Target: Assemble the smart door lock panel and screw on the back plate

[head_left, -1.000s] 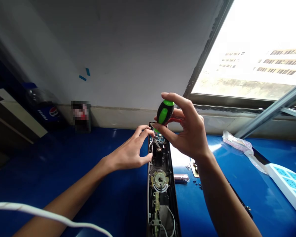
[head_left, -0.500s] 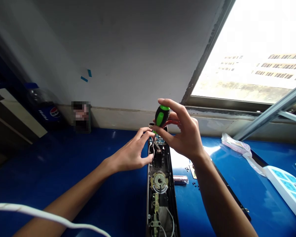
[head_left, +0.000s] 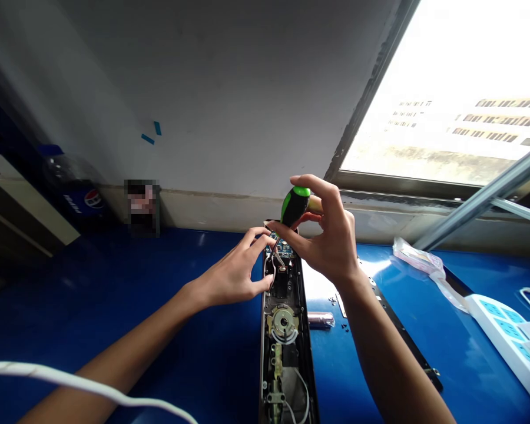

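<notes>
A long open black casing [head_left: 305,318] stands in front of me, with a round metal part [head_left: 284,322], a blue circuit board [head_left: 285,247] and white wires inside. My right hand [head_left: 331,235] holds a green-and-black screwdriver [head_left: 295,206], one finger on top of its handle. Tilted, the shaft points down into the casing's far end; its tip is hard to make out among the wires. My left hand [head_left: 234,271] grips the casing's left wall near there, thumb and fingers apart, beside the screwdriver shaft and a white wire.
Right of the casing lie a wrapped reddish packet [head_left: 321,320], small screws [head_left: 333,301] and a long black panel [head_left: 401,330]. Farther right is a white power strip [head_left: 501,335]. A bottle [head_left: 77,185] stands at the back left. A white cable [head_left: 92,386] crosses the lower left.
The screwdriver handle has turned and leans slightly more to the right in my right hand. My left hand stays at the casing. The whole view has shifted slightly.
</notes>
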Motion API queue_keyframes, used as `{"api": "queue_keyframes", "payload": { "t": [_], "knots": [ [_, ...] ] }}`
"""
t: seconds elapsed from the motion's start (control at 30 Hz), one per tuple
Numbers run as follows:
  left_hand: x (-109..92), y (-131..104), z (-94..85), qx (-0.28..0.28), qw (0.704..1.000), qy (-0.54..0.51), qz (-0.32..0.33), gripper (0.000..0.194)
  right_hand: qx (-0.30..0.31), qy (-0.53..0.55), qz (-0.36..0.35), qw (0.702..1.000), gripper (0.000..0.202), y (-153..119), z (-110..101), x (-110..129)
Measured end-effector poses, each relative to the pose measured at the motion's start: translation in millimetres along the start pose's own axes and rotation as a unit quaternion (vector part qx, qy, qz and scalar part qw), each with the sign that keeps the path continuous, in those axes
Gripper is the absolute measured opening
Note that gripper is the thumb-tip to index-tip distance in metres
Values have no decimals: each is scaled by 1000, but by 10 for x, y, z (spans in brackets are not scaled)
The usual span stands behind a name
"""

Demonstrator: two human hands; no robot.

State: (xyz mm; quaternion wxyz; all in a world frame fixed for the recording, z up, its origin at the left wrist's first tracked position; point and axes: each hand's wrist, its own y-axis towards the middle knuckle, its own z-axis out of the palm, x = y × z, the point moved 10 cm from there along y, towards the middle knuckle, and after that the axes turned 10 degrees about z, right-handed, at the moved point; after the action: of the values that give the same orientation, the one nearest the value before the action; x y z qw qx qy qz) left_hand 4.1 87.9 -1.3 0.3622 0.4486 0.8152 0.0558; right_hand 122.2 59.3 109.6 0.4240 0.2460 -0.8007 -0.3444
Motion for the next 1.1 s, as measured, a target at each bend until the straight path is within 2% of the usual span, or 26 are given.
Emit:
{"api": "queue_keyframes", "payload": {
  "t": [0.13, 0.23, 0.3, 0.37, 0.5, 0.57, 0.7, 0.87, 0.93, 1.03, 1.1],
  "knots": [
    [41, -6, 13, -3, 1000, -9, -7, 59, 14, 3, -42, 999, 62, -23, 18, 100],
    [69, -10, -7, -29, 999, -26, -5, 66, 52, 62, -35, 996, 50, -22, 45, 134],
    [79, -10, -2, -40, 998, -53, -4, 66, 65, 112, -22, 991, 46, -16, 43, 135],
    [83, -8, 16, -41, 996, -80, -6, 65, 47, 139, -22, 989, 42, -6, -4, 133],
    [71, -5, 25, -40, 995, -91, -11, 57, -6, 108, -33, 994, 38, 8, -107, 137],
    [58, -1, 20, -38, 995, -89, -8, 54, 2, 110, -28, 993, 34, 18, -105, 133],
    [45, 7, 10, -38, 995, -90, -3, 54, 46, 187, -11, 981, 39, 31, -64, 102],
    [60, 8, 19, -32, 995, -88, -13, 53, -19, 128, -46, 991, 33, 19, -189, 119],
    [56, 6, 13, -35, 996, -87, -10, 53, -4, 118, -39, 992, 30, 18, -166, 122],
    [46, 4, 9, -37, 996, -84, -1, 54, 50, 169, -13, 984, 38, 17, -76, 111],
    [53, 4, 19, -35, 996, -84, -2, 56, 46, 193, -7, 980, 38, 19, -82, 92]
  ]
}}
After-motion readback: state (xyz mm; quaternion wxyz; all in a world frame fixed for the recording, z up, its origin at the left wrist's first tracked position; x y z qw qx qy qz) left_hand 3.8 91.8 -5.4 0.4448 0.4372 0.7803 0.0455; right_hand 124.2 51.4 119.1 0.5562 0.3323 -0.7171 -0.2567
